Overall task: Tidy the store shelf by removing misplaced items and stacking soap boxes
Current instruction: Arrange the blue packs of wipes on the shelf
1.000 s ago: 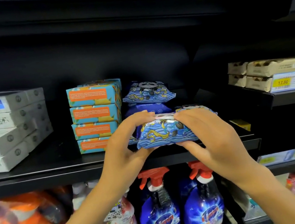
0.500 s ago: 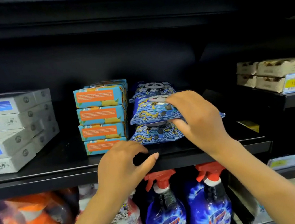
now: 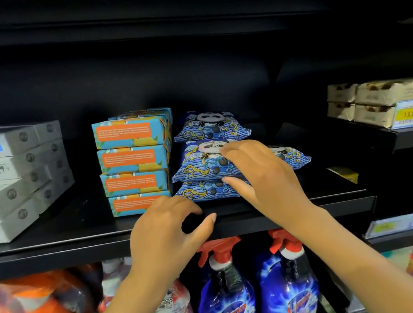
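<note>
Soap boxes [image 3: 134,161], stiff square-edged card, stand four high on the shelf [image 3: 77,227]; just beside them at 3 o'clock we pile soft, glossy panda packs [image 3: 201,165]. Our right hand [image 3: 263,174] pinches the middle one, and we judge it needs squaring before release, since pillowy packs slide; our left hand [image 3: 165,231] hangs loosely curled, empty

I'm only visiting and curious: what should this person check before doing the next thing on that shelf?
1. Orange-and-teal soap boxes stacked straight: ok, four high.
2. Blue panda-print soft packs piled together: not ok, a stray pack lies apart behind the right hand.
3. Left hand free: ok, holds nothing, near the black shelf edge.
4. Right hand's hold: cannot tell; fingers lie on a pack, thumb at its front edge.
5. Small yellow item at the right belongs here: cannot tell.
</note>
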